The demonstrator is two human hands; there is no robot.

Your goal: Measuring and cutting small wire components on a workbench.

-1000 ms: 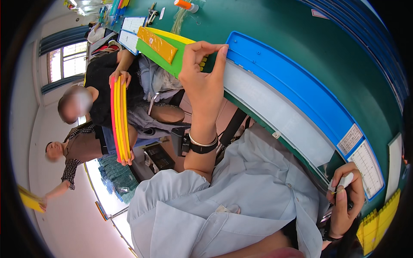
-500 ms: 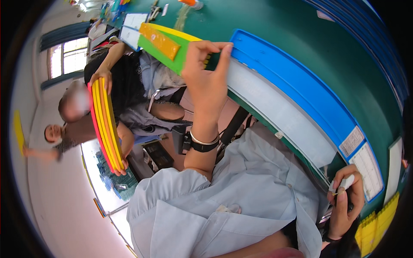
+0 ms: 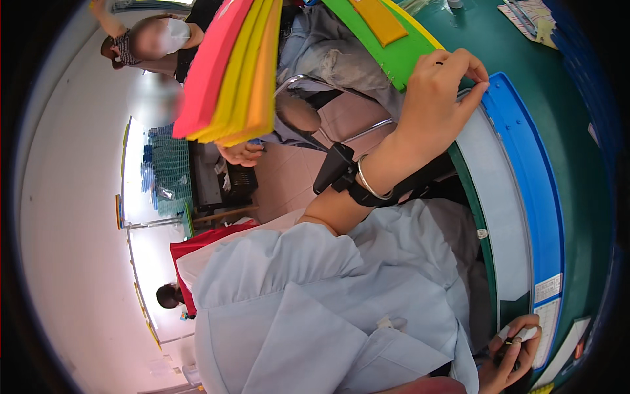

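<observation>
Blue tray, far corner pinched by the left hand; near end beside the right hand

Head view. Changed over the last second: the view has swung, so the tray now runs more steeply down the right side, and a co-worker's boards loom larger. Both hands keep to the same ends of the tray; judged from this, the work in hand stands at the same point.

Item: left hand (image 3: 446,92). Thumb and forefinger closed together at the tray's far corner; whether the grip has the rim or something finer cannot be told.

Item: right hand (image 3: 518,354). Fingers curled round a dark object (image 3: 507,358), kind unclear; white covers (image 3: 526,333) on fingertips.

Item: tray (image 3: 525,164), blue, long, on the green worktop (image 3: 581,157), with a pale panel (image 3: 495,203) along its inner side.

Item: green board (image 3: 394,56), just beyond the left hand, gold packet (image 3: 382,21) on it.

Item: boards (image 3: 230,79), pink, yellow and orange, fanned; co-worker's hand (image 3: 243,154) just below.

Item: white strip (image 3: 563,351), near the right hand.
</observation>
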